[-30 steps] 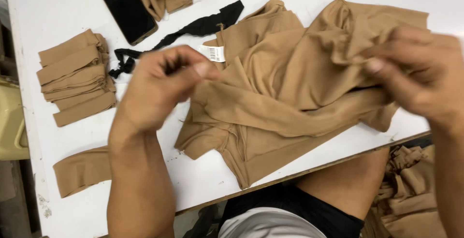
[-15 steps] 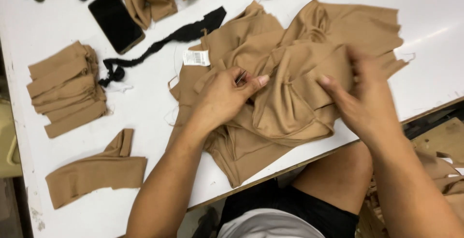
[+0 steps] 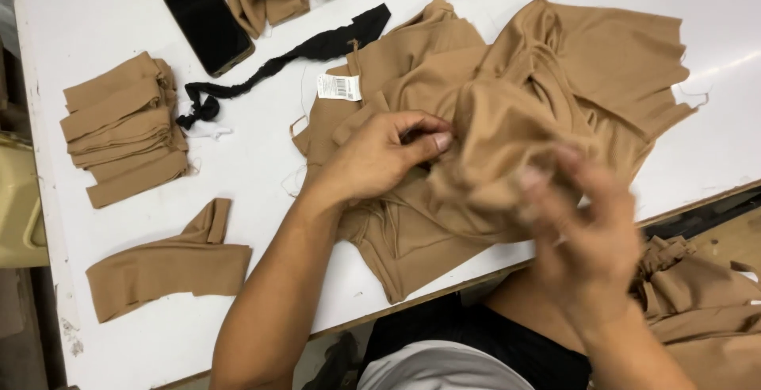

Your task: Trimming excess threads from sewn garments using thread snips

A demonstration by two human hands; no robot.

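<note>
Tan garment [image 3: 507, 97] spread and bunched on the white table [image 3: 261, 144], near its front edge, white label [image 3: 338, 86] at the upper left of the cloth. Left hand [image 3: 379, 156] pressed on the garment's middle, fingers [image 3: 424, 143] curled nearly closed, thumb and forefinger pinching a fold. Right hand [image 3: 583, 227] just right of that fold, over the garment's lower right part, blurred; fingers spread and loosely bent, apparently brushing the raised bunch, though grip impossible to tell.

To handle the fold well: keep the pinch firm and low on the cloth, draw the bunched layer flat with the other hand, smooth outward from the pinch, avoid dragging the hem off the table's edge.

Left of the garment: black strip [image 3: 285, 61], dark phone [image 3: 208, 21], stack of folded tan pieces [image 3: 123, 128], single folded tan piece [image 3: 170, 263] nearer the front. More tan cloth [image 3: 697, 295] below and right of the garment, off the table.
</note>
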